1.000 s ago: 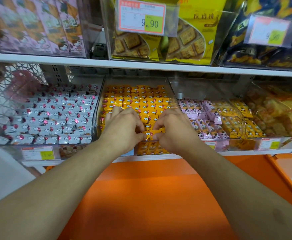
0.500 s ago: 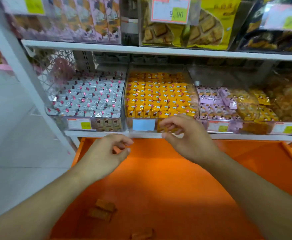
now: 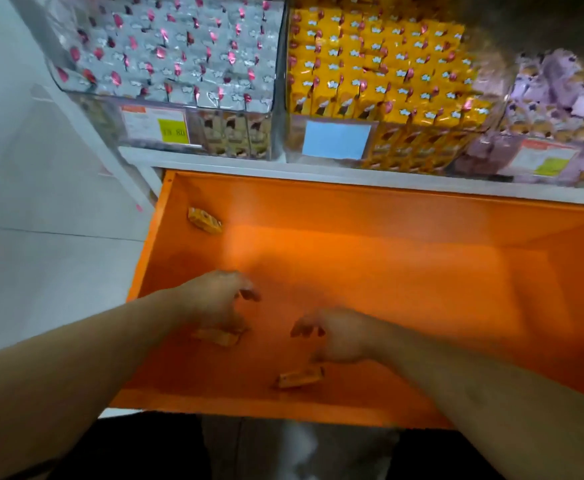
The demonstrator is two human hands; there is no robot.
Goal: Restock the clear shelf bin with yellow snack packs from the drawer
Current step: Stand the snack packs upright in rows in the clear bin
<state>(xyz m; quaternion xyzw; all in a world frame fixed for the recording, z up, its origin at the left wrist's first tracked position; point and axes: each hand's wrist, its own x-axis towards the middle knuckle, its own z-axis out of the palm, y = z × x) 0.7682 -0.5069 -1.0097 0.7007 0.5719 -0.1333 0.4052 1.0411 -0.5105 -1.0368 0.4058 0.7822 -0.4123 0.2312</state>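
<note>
My left hand (image 3: 214, 301) hangs low inside the orange drawer (image 3: 422, 271), fingers loosely curled and gripping nothing, directly above a yellow snack pack (image 3: 218, 337) that lies just under the fingertips; whether skin touches wrapper I cannot tell through the blur; my right hand (image 3: 335, 336) hovers beside it, likewise loose and empty, with a second pack (image 3: 300, 376) just below the heel of the palm; both hands point down and inward, which I judge to be the shape of a reach for the nearest packs; a third pack (image 3: 204, 220) sits well apart near the drawer's far left corner, beyond either hand.

The pack under my left hand lies flat with its long axis nearly side to side, dipping slightly toward the right; the pack by my right hand also lies flat, long axis side to side but rising a little to the right; the far pack runs on a diagonal, its right end nearer me; all three rest on the drawer floor, loose and unstacked, likely the last of the stock.

Above the drawer, on the white shelf (image 3: 249, 166), the clear shelf bin (image 3: 380, 71) holds tight rows of matching yellow packs behind a blank blue label (image 3: 335, 140); a neighbouring bin of grey packs (image 3: 166, 53) stands to its left and purple packs (image 3: 553, 95) to its right.
</note>
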